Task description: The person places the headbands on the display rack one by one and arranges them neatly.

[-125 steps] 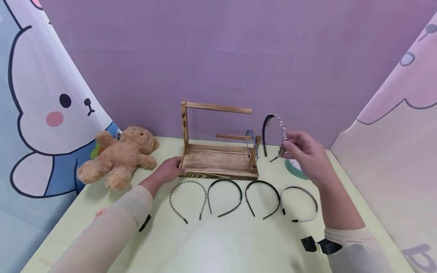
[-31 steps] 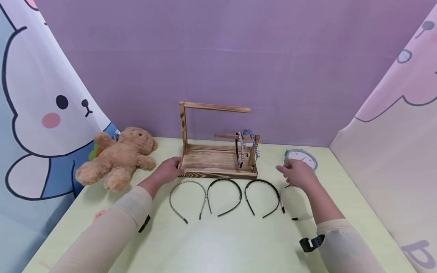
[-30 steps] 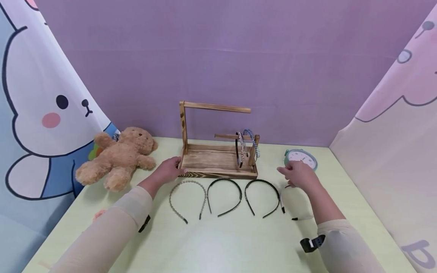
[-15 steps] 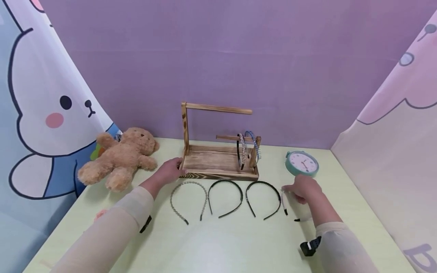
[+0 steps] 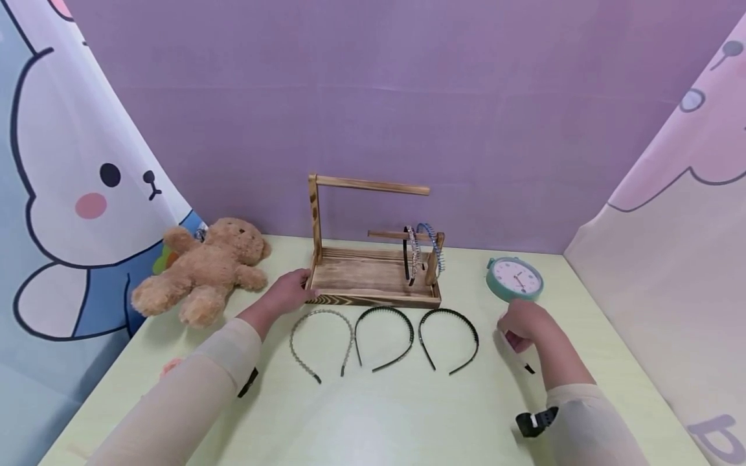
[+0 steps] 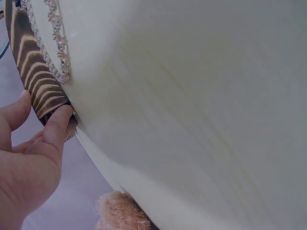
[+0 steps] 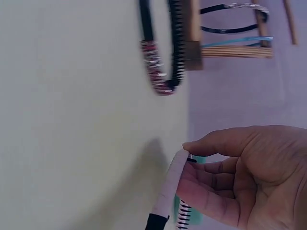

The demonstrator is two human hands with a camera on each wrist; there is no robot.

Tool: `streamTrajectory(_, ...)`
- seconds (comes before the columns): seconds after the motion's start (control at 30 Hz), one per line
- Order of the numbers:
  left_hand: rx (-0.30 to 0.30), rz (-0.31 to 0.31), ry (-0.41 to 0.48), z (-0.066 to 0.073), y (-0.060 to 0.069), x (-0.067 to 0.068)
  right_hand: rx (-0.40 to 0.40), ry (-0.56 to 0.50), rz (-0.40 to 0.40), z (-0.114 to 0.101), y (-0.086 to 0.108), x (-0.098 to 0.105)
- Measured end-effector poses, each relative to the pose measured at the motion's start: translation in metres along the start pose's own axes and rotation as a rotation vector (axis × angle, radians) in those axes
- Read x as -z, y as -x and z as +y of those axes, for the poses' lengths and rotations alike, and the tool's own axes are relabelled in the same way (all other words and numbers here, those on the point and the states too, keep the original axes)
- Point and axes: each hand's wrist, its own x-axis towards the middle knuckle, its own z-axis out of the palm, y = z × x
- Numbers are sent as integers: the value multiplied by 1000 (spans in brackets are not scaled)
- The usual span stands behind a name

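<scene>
My right hand (image 5: pixel 530 325) pinches a white headband (image 7: pixel 169 186) with black tips between thumb and fingers, tilted over the table's right side; its comb teeth show in the right wrist view. My left hand (image 5: pixel 285 292) grips the left front corner of a wooden rack (image 5: pixel 373 300) with a tray base and two bars. From the lower bar hang a jewelled headband (image 5: pixel 415 252) and a blue headband (image 5: pixel 437 249). In front of the rack lie a pale beaded headband (image 5: pixel 321 312) and two black toothed headbands (image 5: pixel 411 336), tips toward me.
A teal round clock (image 5: pixel 515 278) sits just beyond my right hand. A brown teddy bear (image 5: pixel 210 278) lies at the back left. A purple curtain (image 5: pixel 373 97) hangs behind the table, with patterned cloths at both sides.
The jewelled headband, held in my right hand seconds ago, now hangs on the lower bar. My right hand has since moved down and picked up the white headband. My left hand stays put.
</scene>
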Motion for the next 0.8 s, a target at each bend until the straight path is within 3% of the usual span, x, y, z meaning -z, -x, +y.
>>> streamTrajectory(0.2,13,-7,12,-2,1,-1,82,-16,35,-16,19,29)
streamTrajectory(0.37,17,-7,17,-2,1,-1,184,17,119,-32,34,51)
streamTrajectory(0.8,3,-6,19,1,1,-1,397,-208,407,-73,41,65)
